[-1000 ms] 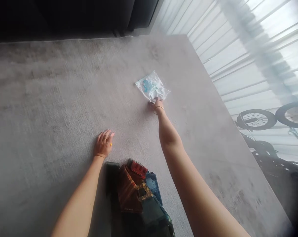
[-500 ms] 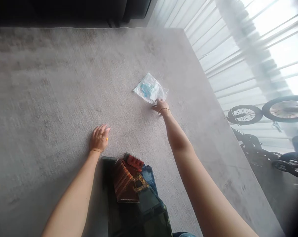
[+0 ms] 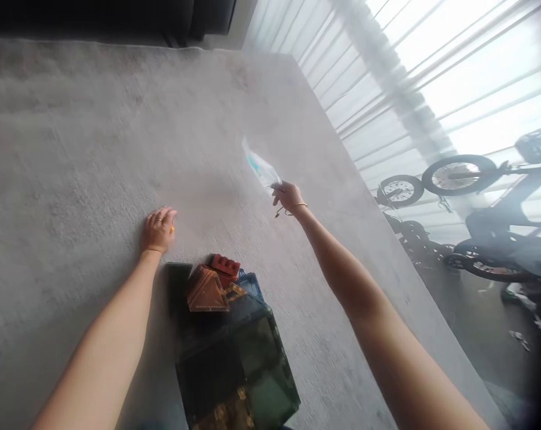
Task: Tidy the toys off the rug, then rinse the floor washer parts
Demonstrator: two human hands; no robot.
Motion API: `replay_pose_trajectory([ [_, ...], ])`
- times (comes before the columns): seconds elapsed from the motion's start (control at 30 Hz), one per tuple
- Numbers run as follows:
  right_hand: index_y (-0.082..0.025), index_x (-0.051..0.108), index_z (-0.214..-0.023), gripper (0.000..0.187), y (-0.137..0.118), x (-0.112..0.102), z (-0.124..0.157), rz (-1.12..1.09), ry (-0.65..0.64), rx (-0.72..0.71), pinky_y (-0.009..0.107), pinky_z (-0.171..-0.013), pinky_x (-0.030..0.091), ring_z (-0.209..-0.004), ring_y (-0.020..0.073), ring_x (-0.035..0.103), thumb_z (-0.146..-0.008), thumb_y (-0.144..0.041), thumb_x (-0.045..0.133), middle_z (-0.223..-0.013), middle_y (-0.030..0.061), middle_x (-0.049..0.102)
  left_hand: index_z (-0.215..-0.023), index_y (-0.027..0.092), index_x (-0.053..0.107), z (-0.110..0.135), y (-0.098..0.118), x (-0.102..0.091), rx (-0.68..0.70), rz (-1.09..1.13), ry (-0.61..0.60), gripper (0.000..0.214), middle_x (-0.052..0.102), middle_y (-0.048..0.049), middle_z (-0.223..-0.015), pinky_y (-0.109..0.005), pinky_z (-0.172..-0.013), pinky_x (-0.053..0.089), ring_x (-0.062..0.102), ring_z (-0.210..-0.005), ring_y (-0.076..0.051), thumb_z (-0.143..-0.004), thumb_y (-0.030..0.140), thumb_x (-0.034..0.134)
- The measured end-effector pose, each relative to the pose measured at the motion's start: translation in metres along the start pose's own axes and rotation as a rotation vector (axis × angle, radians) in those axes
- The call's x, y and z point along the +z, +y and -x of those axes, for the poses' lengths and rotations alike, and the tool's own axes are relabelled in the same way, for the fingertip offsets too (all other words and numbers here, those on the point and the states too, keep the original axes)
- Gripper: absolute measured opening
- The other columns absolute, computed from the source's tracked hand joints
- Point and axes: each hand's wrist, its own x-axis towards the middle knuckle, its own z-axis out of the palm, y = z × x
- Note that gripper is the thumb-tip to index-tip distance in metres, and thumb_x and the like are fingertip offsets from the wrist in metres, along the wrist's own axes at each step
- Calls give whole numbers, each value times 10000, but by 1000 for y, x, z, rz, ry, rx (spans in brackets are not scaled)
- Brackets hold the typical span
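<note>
My right hand (image 3: 288, 196) is closed on the near corner of a clear plastic bag (image 3: 259, 167) with something blue inside; the bag hangs up off the grey carpet (image 3: 73, 149). A thin bangle sits on that wrist. My left hand (image 3: 157, 228) rests flat on the carpet, fingers together and stretched forward, with a ring on one finger and a small yellow speck beside it. Just behind that hand lies a pile of translucent coloured tiles (image 3: 226, 322), orange, red, blue and dark green.
Sheer striped curtains (image 3: 387, 89) run along the carpet's right edge. Bicycles (image 3: 476, 197) stand behind them on the right. A dark piece of furniture (image 3: 118, 18) lines the far edge of the carpet.
My right hand has lifted the plastic bag off the carpet and drawn it slightly towards me. The view has swung right and down. My left hand stays on the carpet.
</note>
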Motion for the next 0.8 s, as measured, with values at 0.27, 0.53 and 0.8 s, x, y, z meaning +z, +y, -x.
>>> replay_pose_trajectory([
  [0.27, -206, 613, -808, 155, -59, -127, 185, 11, 645, -451, 274, -694, 491, -702, 121, 628, -813, -161, 464, -848, 33, 732, -1250, 143, 587, 5, 7, -18, -234, 215, 124, 442, 622, -167, -1251, -463, -1059, 424, 572, -1182, -282, -829, 126, 452],
  [0.53, -233, 686, -710, 176, -117, -105, 344, -644, 537, -631, 293, -473, 408, -552, 123, 580, -699, -149, 533, -750, 15, 677, -1126, 141, 630, 245, 78, -141, -511, 348, 373, 284, 647, -69, -876, -310, -829, 500, 625, -820, -177, -889, 259, 529],
  [0.8, -197, 684, -1103, 404, -260, -38, 453, -562, -426, -1004, 262, -516, 470, -440, 99, 535, -757, -181, 476, -622, -30, 659, -1325, 187, 488, 499, 168, -248, -654, 263, 705, 406, 633, -43, -895, -294, -795, 507, 611, -817, -146, -954, 351, 480],
])
